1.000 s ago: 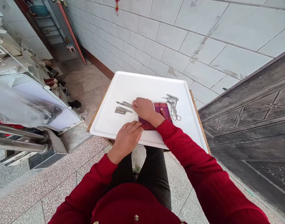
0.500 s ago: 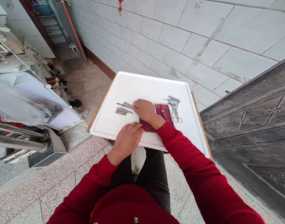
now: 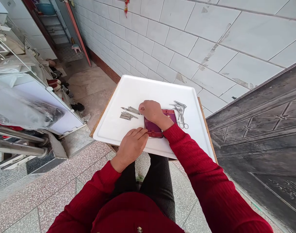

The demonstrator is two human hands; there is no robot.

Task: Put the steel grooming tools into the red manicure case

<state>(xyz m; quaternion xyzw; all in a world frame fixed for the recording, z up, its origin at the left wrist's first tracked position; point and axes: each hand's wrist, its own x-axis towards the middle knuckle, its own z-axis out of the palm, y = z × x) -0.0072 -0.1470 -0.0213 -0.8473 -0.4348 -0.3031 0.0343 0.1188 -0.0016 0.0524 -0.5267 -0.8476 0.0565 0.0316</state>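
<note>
An unfolded manicure case [image 3: 154,127], purple inside with red trim, lies on a white tray [image 3: 143,87]. My left hand [image 3: 132,144] is at its near left corner, fingers together and closed on the edge; the thumb is hidden. Above the case's left half is my right hand [image 3: 151,111], curled in a pinch. Whatever its fingertips hold is hidden. Just left of them lie several slim metal tools [image 3: 131,110] and nail clippers [image 3: 125,116]. To the right of the case are small scissors [image 3: 183,125] and other metal tools [image 3: 180,105].
The tray sits on a wooden-edged table [image 3: 99,119] by a white tiled wall [image 3: 157,35]. A dark patterned panel [image 3: 264,129] stands at the right. On the left are a shoe rack [image 3: 63,87] and metal rails [image 3: 22,147].
My right hand has shifted slightly right and stays pinched, and more of the case's purple lining shows below it. My left hand keeps its place at the corner.
</note>
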